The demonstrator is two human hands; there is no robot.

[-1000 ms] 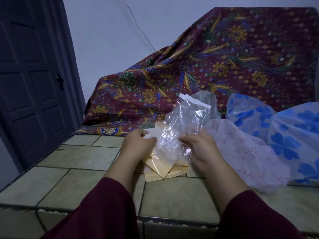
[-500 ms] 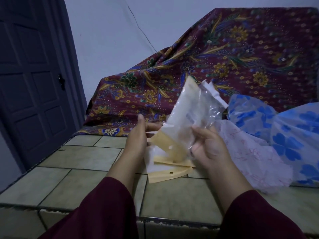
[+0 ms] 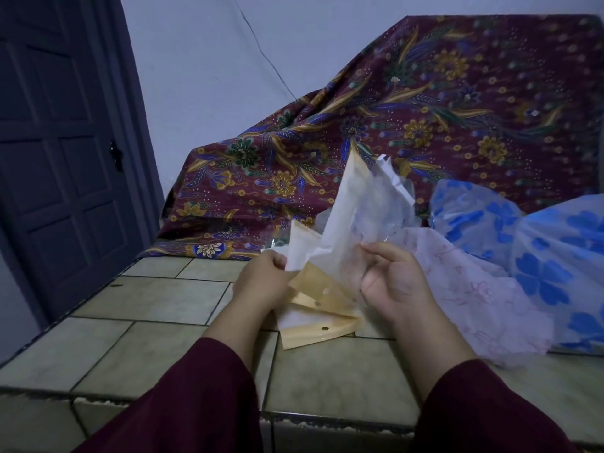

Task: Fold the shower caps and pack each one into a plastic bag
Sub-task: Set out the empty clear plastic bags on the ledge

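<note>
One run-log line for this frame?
step: bagging | left hand: holds plastic bag | right hand: holds bag | blue shower cap: waiting

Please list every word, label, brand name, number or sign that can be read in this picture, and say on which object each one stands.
None can be read.
Plastic bag, gripped by the left hand and right hand: no print visible.
Yellow header cards: only punched holes, no text.
Blue shower cap and pink shower cap: flower patterns only.
Batik cloth: floral ornament, no letters.
</note>
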